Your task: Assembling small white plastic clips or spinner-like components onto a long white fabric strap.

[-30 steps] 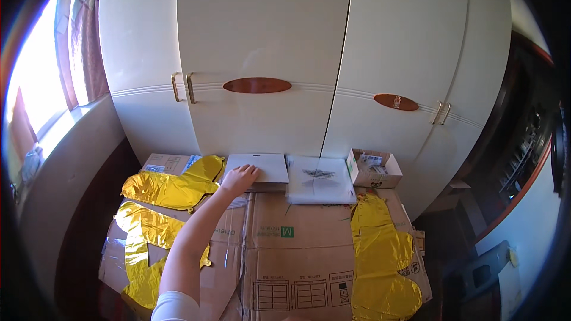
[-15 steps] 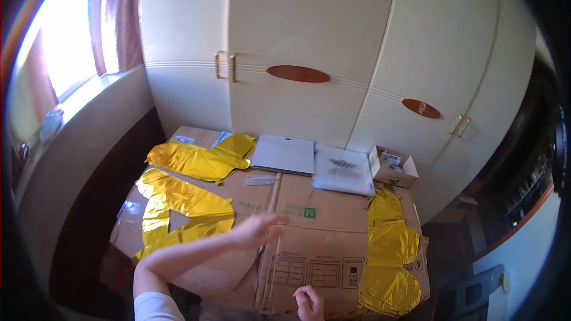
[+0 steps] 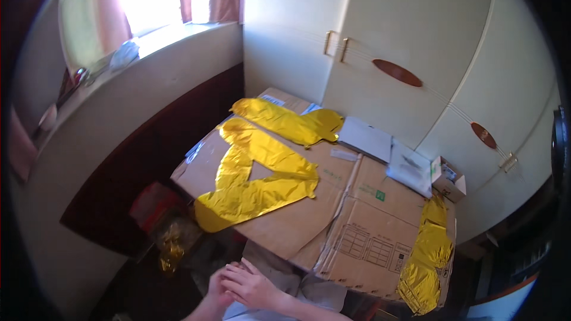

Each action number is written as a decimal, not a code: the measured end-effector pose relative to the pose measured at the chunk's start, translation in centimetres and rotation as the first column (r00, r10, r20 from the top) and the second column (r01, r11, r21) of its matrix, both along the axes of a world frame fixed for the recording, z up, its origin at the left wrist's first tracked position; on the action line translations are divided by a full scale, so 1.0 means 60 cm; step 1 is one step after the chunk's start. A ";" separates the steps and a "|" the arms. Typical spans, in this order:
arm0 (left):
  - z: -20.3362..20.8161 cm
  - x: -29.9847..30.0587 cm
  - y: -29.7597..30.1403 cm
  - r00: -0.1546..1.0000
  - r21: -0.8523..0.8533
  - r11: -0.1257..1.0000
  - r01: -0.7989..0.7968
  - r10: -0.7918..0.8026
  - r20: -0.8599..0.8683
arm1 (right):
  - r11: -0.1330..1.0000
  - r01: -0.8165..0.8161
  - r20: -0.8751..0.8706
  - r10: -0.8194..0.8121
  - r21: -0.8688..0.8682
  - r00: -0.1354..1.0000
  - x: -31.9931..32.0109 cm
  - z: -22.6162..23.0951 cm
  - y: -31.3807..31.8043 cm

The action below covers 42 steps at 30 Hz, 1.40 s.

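My left hand [image 3: 219, 287] and my right hand [image 3: 253, 286] are together above my lap, in front of the near edge of the cardboard. The right hand's fingers curl over the left hand and cover most of its fingers. Both look closed; whatever lies between them, if anything, is hidden. Nearest beyond them is a flat gold foil balloon [image 3: 262, 194] with a triangular gap. Behind it another flat gold foil balloon [image 3: 276, 120] stretches along the far left edge. A third gold foil balloon [image 3: 429, 258], crinkled, lies along the right edge.
Flattened cardboard [image 3: 324, 226] covers the table. At its back are a grey flat panel [image 3: 366, 138], a clear plastic packet [image 3: 409, 172] and a small open box [image 3: 450, 181]. A red bag [image 3: 156, 205] and crumpled gold foil [image 3: 171, 249] sit low on the left. White wardrobe doors [image 3: 410, 30] stand behind.
My left hand has come back from above the cardboard to meet my right hand near my lap. The view has swung left and down, bringing in the red bag and crumpled foil.
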<state>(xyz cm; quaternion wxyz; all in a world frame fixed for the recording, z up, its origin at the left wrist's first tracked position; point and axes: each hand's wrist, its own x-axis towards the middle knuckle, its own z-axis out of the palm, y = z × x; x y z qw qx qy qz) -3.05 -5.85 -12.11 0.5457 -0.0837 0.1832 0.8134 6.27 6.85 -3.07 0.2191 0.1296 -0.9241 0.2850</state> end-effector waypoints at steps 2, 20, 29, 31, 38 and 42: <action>0.024 -0.046 -0.018 0.996 -0.088 0.994 -0.071 0.075 0.050 | 0.998 -0.062 0.040 0.063 -0.016 0.997 -0.004 -0.006 -0.013; -0.238 -0.406 -0.230 0.845 -0.745 0.401 -0.533 0.218 -0.488 | 0.805 0.567 0.513 -0.418 -0.175 0.750 0.258 -0.144 0.023; -0.097 -0.077 -0.021 -0.535 -0.485 0.849 -0.207 -0.514 -0.671 | 0.582 0.798 0.545 -0.725 0.158 0.421 0.441 -0.189 -0.006; -0.061 -0.015 0.010 -0.749 -0.512 0.859 -0.007 -0.344 -0.566 | 0.544 0.835 0.550 -0.721 0.075 0.421 0.476 -0.215 -0.017; -0.074 0.030 0.002 -0.899 -0.488 0.870 0.065 -0.162 -0.407 | 0.415 0.910 0.548 -0.761 0.000 0.347 0.547 -0.334 -0.014; -0.079 0.037 -0.010 -0.840 -0.464 0.882 0.077 -0.194 -0.507 | 0.325 0.933 0.681 -0.650 -0.151 0.337 0.558 -0.378 0.002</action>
